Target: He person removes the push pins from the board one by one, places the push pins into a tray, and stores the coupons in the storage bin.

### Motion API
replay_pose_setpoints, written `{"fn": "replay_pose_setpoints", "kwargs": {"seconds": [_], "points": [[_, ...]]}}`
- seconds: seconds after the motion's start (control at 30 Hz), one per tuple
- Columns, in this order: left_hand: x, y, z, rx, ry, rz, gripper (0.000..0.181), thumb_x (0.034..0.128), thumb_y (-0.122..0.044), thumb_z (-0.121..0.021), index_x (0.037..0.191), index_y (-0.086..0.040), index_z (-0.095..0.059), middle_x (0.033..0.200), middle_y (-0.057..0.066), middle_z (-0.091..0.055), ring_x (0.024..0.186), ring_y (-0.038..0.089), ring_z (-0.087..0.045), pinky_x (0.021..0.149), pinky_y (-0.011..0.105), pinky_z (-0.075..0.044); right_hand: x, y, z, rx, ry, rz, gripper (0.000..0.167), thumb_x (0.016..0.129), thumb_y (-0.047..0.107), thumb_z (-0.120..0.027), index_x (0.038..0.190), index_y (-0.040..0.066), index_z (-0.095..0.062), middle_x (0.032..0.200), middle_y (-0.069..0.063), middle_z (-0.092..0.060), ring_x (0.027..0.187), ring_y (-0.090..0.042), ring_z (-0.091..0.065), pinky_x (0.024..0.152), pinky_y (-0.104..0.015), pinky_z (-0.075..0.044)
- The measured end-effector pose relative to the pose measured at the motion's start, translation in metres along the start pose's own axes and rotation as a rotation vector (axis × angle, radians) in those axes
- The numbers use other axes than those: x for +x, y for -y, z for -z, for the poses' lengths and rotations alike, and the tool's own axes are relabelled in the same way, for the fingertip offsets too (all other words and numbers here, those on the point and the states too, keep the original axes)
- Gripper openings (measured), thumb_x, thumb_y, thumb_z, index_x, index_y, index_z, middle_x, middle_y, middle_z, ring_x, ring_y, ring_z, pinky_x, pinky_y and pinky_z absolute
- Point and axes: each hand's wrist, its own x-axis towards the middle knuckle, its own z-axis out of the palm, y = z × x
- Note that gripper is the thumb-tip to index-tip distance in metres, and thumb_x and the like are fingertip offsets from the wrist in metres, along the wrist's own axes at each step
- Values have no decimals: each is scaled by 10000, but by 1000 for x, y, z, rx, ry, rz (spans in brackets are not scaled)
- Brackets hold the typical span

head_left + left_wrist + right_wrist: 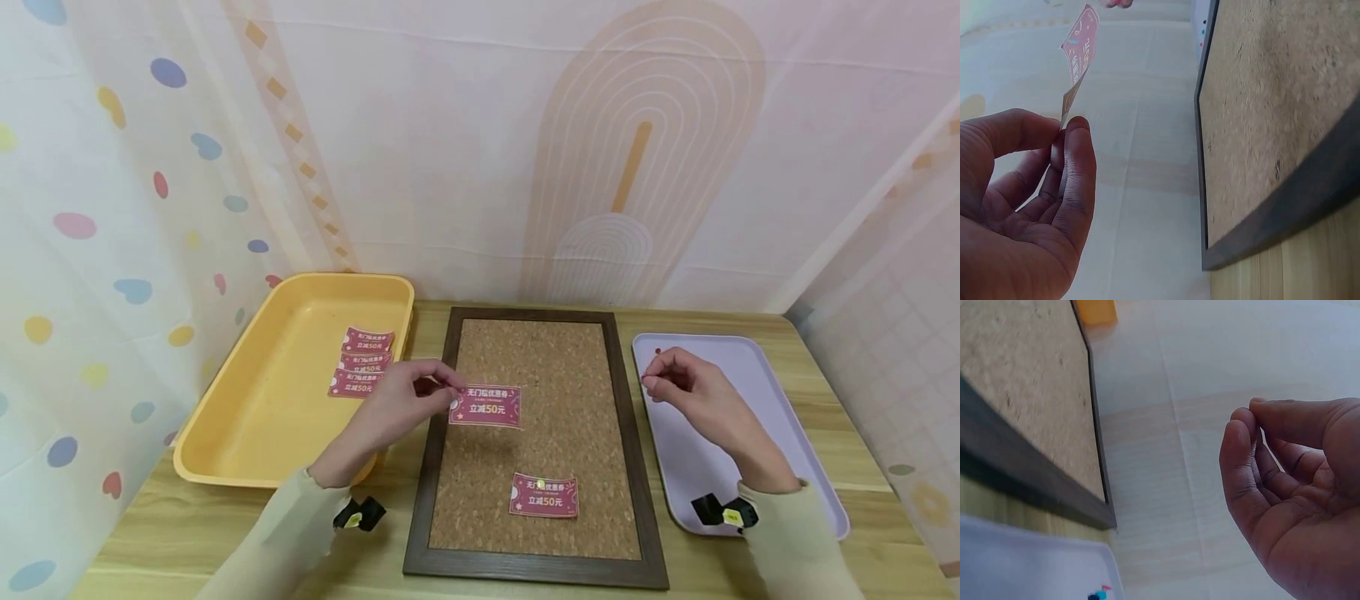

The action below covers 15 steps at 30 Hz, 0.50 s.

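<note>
My left hand (405,398) pinches a dark pink coupon (487,407) by its left edge between thumb and fingers. In the left wrist view the coupon (1079,53) stands out beyond the fingertips, slightly bent. It is over the upper left part of a cork board (555,358) with a dark brown frame. Lower on the board lies another coupon (544,497), with a yellow pushpin (541,483) at its upper middle. My right hand (693,396) is over the left side of a lilac tray (738,354), thumb and fingertips brought together. Nothing shows between them; something tiny could be hidden.
At the left a yellow tray (292,375) holds several coupons, overlapping along its right side. Small coloured pins (1099,594) lie at the lilac tray's far end. Everything stands on a wood-grain table (862,467), with a patterned curtain (450,167) behind it.
</note>
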Motion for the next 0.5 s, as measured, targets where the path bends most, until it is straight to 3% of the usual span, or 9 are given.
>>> {"fn": "replay_pose_setpoints", "kwargs": {"seconds": [0.37,0.5], "points": [[-15,13,33,39,-67,58,120,961,-128,-697,1057,-112,-767,988,44,-711,812,234,-575,662,290,-502,-9,-9,16,-47,-28,-38,60,1008,34,-643,1027,-21,-626,868,-142,-650,762,-140,-620,693,-254,-522],[-18,19,47,42,-87,76,113,962,-113,-693,1044,-95,-768,963,53,-719,810,241,-627,687,286,-533,-9,-13,21,-74,-38,-52,66,1009,37,-643,1028,-23,-625,872,-164,-652,760,-154,-626,689,-243,-518]]}}
